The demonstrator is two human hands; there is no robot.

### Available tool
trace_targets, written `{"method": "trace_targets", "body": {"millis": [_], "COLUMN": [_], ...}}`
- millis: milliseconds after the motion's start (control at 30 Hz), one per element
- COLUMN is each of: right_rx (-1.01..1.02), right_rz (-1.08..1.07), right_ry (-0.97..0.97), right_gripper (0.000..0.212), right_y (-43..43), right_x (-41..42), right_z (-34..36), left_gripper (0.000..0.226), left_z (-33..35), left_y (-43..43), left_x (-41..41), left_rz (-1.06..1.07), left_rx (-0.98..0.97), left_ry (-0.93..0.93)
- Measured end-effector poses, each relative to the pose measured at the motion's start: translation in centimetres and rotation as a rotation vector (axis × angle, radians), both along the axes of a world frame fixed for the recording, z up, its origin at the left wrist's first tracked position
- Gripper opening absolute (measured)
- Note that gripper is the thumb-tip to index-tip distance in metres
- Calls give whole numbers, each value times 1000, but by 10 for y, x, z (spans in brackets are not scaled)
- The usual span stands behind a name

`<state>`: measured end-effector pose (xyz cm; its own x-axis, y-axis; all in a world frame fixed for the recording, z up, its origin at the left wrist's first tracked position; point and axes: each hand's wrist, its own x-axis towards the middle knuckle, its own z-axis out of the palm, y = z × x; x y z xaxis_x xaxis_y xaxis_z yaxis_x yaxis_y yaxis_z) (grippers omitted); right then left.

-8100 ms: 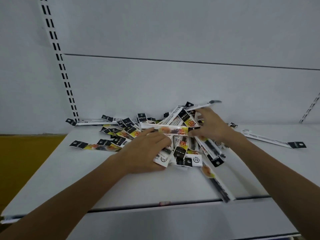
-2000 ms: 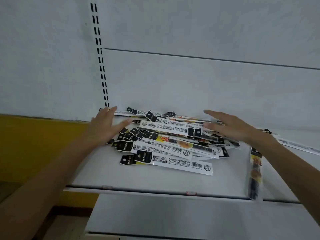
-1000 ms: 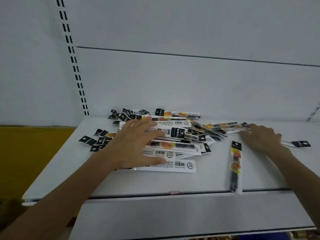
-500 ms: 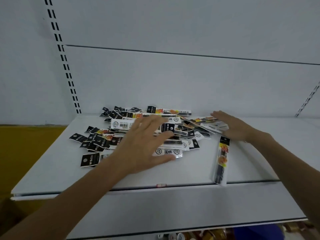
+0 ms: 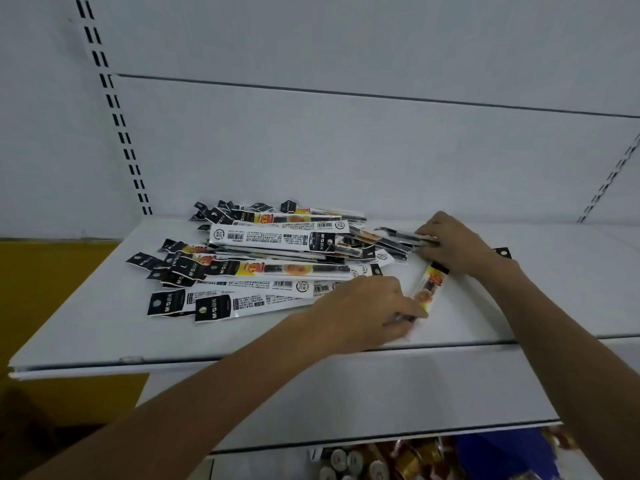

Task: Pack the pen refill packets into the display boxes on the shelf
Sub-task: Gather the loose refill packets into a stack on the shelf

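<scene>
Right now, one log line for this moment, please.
left hand: pinches lone yellow-black plastic packet | right hand: grips pile of refill packets | white shelf: holds all packets

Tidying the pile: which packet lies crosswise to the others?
The yellow-marked packet right of the pile, pointing front-to-back, its near end in the left hand; the rest lie sideways.
</scene>
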<state>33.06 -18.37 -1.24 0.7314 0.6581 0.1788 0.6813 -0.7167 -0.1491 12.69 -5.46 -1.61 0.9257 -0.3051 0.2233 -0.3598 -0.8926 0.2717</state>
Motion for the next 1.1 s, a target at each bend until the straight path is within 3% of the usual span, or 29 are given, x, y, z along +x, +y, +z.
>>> {"method": "trace_targets", "body": {"millis": [167, 333, 467, 700, 767, 833, 900, 1033, 1100], "right_rx": [-124, 102, 189, 170, 68, -4, 88, 342, 439], "right_rz": [-41, -41, 127, 510, 562, 489, 444, 137, -109], "right_ry": [-119, -189, -180, 13, 79, 120, 79, 43, 173], "right_gripper": [19, 15, 17, 15, 31, 63, 73, 56, 53], "right_y": [-8, -16, 16, 121, 138, 138, 124, 81, 69], "right_x": [4, 3, -22, -100, -113, -117, -112, -76, -59], "right_z": [-1, 9, 27, 45, 41, 38, 35, 23, 14], "left_gripper": [25, 20, 27, 28, 36, 49, 57, 59, 67], "left_z": [6, 5, -5, -13, -16, -19, -19, -19, -19], "left_y": [24, 76, 112, 145, 150, 151, 152, 144, 136], "left_x": [-7, -39, -71, -106, -111, -113, -113, -111, -104], "left_rz": [-8, -2, 74, 210, 242, 315, 388, 409, 374], "left_rx": [-69, -145, -105, 69, 93, 94, 113, 83, 49], "left_ry": [-32, -229, -266, -354, -401, -408, -401, -351, -278]}}
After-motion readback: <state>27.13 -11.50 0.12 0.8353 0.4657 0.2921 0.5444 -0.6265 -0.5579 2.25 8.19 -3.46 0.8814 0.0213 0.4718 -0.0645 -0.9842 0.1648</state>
